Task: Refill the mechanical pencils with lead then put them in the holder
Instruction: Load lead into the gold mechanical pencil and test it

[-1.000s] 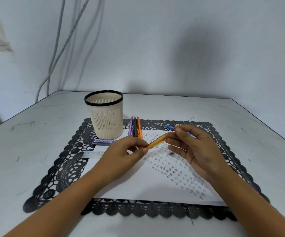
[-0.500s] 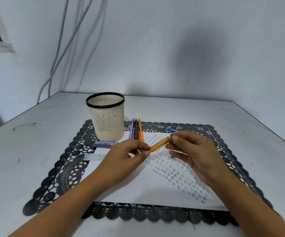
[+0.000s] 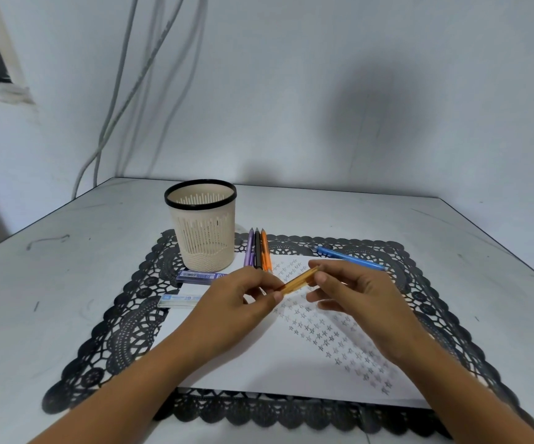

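Observation:
My left hand (image 3: 237,302) pinches the near end of an amber mechanical pencil (image 3: 297,280) above the white sheet. My right hand (image 3: 355,299) pinches the pencil's far end between thumb and forefinger. The cream holder (image 3: 203,232) with a black rim stands upright at the back left of the mat. Beside it lie a purple pencil (image 3: 249,249), a black pencil (image 3: 257,249) and an orange pencil (image 3: 265,249), side by side. A blue pencil (image 3: 349,257) lies at the back right. Two lead cases (image 3: 200,276) (image 3: 179,299) lie left of my left hand.
A black lace mat (image 3: 124,328) covers the middle of the grey table, with a white sheet (image 3: 291,363) marked with small stars on top. Cables (image 3: 121,91) hang down the wall at the back left. The table edge runs along the right.
Both hands have kept hold of the amber pencil. My right fingers have shifted slightly along its far end, and the view has tilted a little.

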A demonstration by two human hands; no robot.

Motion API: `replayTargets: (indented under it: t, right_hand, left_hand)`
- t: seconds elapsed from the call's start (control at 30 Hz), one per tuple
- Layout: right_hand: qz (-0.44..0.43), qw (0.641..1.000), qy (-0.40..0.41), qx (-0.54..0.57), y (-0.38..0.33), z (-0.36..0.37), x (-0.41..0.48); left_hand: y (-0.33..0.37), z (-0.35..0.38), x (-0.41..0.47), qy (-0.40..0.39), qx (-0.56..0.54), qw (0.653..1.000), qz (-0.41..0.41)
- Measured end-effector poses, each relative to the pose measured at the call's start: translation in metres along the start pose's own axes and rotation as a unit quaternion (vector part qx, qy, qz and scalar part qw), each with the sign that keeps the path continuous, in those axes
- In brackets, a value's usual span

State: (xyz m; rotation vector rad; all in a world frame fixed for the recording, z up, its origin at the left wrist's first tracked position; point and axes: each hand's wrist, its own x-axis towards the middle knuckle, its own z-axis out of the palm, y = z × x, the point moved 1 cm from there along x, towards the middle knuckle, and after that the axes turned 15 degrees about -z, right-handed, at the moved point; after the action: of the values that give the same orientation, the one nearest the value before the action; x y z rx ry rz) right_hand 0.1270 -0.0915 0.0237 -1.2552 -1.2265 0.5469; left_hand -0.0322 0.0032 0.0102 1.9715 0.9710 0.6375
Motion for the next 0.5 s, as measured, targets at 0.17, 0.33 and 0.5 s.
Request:
replayTargets:
  t: [0.17, 0.33, 0.5]
  right_hand:
    - [-0.008, 1.0, 0.023, -0.002, 0.0, -0.003, 0.001]
    - [-0.048, 0.958, 0.03, -0.282, 0.015, -0.017, 0.005]
    - [-0.035, 0.883, -0.125, -0.451, 0.032, -0.01, 0.003]
  left_hand:
    - [0.001, 0.0, 0.0, -0.002, 0.003, 1.0, 0.0]
    - [-0.002, 0.0, 0.001, -0.004, 0.017, 1.0, 0.0]
    - [-0.002, 0.001, 0.002, -0.005, 0.024, 1.0, -0.001]
